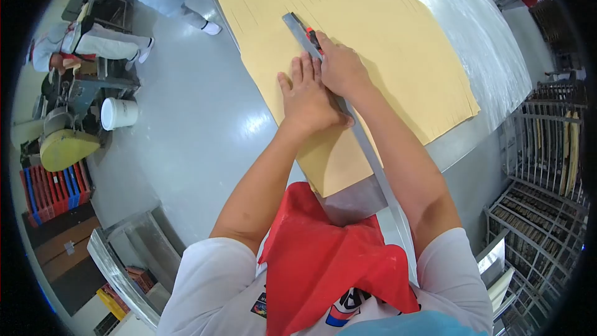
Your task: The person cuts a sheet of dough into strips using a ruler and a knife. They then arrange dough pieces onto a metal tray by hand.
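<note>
Two bare hands are working over a broad yellow sheet point(373, 25), with a long steel ruler point(367, 143) running obliquely between them, its far end slanting leftward and its near end reaching toward the body. A red-and-black utility knife point(313, 40) is lying along the ruler's right side near that far end, its long axis roughly following the metal and pointing away from the person. The right hand point(343, 70) is the nearer one: its fingers are clenching the knife, which is projecting ahead of them. Just across, the left hand point(308, 101) is resting flat, fingers spread and grasping nothing, its thumb side touching the ruler. The blade's exact contact is staying too small to tell.
</note>
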Tool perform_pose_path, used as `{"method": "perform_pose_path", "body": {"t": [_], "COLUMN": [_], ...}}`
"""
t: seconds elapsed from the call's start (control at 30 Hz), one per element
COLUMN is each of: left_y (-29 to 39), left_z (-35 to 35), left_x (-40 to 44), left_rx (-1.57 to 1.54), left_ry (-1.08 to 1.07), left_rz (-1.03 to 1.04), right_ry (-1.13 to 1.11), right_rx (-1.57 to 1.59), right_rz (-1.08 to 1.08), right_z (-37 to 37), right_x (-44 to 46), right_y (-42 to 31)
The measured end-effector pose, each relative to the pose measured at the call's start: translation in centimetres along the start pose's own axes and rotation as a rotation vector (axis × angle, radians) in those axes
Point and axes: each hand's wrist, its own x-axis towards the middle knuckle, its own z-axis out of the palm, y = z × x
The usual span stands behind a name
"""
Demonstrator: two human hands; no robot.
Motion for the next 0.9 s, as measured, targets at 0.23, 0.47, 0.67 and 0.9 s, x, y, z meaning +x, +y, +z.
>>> {"method": "perform_pose_path", "body": {"t": [0.23, 0.47, 0.67, 0.9], "left_y": [-0.1, -0.6, -0.3, -0.1], "left_z": [0.5, 1.0, 0.8, 1.8], "left_x": [0.3, 0.4, 0.2, 1.1], "left_rx": [0.010, 0.004, 0.014, 0.070], "left_ry": [-0.004, 0.003, 0.028, 0.043], "left_rz": [0.003, 0.031, 0.037, -0.015], "right_ry": [-0.135, -0.225, -0.348, -0.386], "right_rx": [-0.125, -0.252, -0.266, -0.261], "right_rz": [-0.015, -0.016, 0.022, 0.017], "right_z": [-2.7, -3.7, -6.6, -9.0], "right_x": [4.0, 7.8, 3.4, -10.0], "right_y": [-2.4, -5.1, -5.4, -1.2]}}
